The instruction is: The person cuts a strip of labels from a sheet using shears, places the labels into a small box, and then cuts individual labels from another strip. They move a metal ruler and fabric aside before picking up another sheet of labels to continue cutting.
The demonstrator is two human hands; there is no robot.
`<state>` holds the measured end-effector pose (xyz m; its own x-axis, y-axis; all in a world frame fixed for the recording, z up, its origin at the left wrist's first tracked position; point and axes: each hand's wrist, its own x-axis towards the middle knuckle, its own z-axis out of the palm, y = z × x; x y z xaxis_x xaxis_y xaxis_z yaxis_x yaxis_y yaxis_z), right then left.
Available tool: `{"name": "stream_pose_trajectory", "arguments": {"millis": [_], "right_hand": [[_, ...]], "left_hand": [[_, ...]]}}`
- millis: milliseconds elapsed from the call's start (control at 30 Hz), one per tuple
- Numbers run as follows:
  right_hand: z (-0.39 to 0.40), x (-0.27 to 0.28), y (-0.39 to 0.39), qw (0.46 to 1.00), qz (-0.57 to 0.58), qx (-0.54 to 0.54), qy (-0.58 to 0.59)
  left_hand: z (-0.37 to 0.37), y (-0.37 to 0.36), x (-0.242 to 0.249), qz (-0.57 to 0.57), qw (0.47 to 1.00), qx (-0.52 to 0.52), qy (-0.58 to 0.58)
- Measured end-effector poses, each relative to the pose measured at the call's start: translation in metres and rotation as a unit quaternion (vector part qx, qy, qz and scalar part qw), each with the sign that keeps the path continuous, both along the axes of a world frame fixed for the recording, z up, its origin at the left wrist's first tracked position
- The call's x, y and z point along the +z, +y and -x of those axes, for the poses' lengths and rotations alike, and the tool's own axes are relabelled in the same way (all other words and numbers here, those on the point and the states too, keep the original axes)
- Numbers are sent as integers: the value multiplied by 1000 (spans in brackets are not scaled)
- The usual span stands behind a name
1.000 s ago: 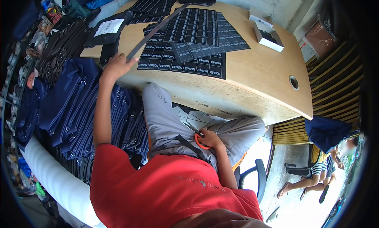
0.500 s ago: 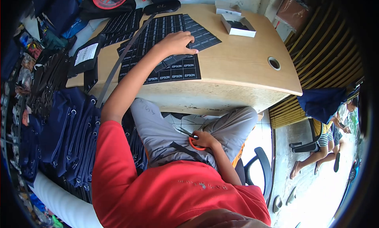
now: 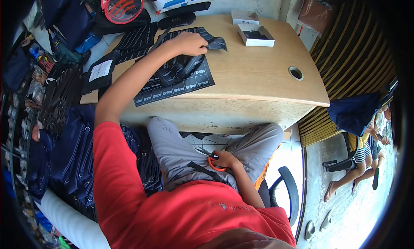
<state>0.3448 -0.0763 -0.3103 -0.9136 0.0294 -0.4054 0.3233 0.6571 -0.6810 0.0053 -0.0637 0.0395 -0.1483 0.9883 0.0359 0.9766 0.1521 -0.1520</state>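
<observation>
My left hand [image 3: 189,43] is closed on a dark sheet [image 3: 217,43] printed with EPSON labels, curled and crumpled under the fingers. Beneath it lies a flatter black EPSON sheet [image 3: 183,90] near the desk's front edge. Down in my lap, my right hand [image 3: 224,159] holds scissors by their orange handle [image 3: 213,166], the blades pointing up and left.
On the wooden desk [image 3: 258,72] are a white box [image 3: 258,37], a dark case [image 3: 177,20] and a labelled black pouch [image 3: 100,71]. Navy bags [image 3: 73,158] hang at left. A chair [image 3: 290,193] is at right. Other people [image 3: 360,163] sit farther right.
My left hand has moved slightly left and up, and the sheet under it has bent and curled. The lower EPSON sheet has turned. My right hand still holds the scissors.
</observation>
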Motion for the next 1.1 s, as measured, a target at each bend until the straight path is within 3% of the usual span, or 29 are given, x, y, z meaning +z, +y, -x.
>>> {"name": "stream_pose_trajectory", "arguments": {"millis": [167, 267, 400, 500, 567, 633, 767, 1067, 1100], "right_hand": [[0, -8, -1, 1000, -5, 8, 14], [-1, -2, -1, 1000, -8, 8, 7], [-2, 3, -1, 1000, 8, -1, 13], [-1, 3, -1, 1000, 3, 5, 7], [0, 3, 0, 1000, 2, 8, 7], [0, 4, 0, 1000, 0, 8, -8], [-1, 0, 0, 1000, 4, 11, 0], [0, 4, -1, 1000, -3, 12, -8], [0, 3, -1, 1000, -3, 11, -8]], "left_hand": [[6, -19, 23, -61, 998, 35, 1], [21, -23, 33, -126, 985, 58, -99], [53, -27, 48, -222, 972, 6, -80], [64, -35, 59, -285, 953, 22, -104], [76, -40, 70, -252, 960, 56, -109], [79, -43, 73, -307, 937, 43, -159], [87, -53, 86, -261, 930, 104, -236], [93, -60, 92, -305, 913, 105, -250], [88, -59, 94, -326, 888, 102, -308]]}}
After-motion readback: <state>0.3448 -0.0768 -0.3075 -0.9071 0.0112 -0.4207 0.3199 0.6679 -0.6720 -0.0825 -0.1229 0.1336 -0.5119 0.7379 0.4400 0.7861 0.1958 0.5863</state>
